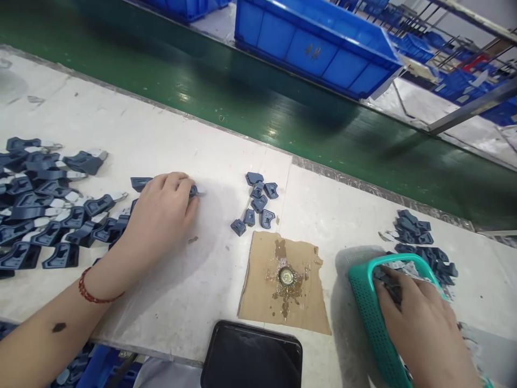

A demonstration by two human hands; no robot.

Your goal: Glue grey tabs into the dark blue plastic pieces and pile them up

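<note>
My left hand (165, 207) is closed around a blue-grey plastic part (194, 191) with a pale tab, low over the white table. To its left spreads a heap of similar blue-grey parts (52, 188), many with white tabs. My right hand (424, 318) reaches into a teal plastic basket (363, 307), its fingers curled around a dark grey plastic piece (390, 283); the fingertips are partly hidden. Lighter grey pieces lie in the basket. Between the hands is a cardboard piece (258, 285) with a small round cap (286, 276) amid wet stains.
Small blue-grey pieces (259, 203) lie beyond the cardboard, and more piles (414, 227) sit behind the basket. A black, dark-screened device (254, 358) rests at the near edge. Across a green strip (194, 91) stands a large blue bin (315, 48).
</note>
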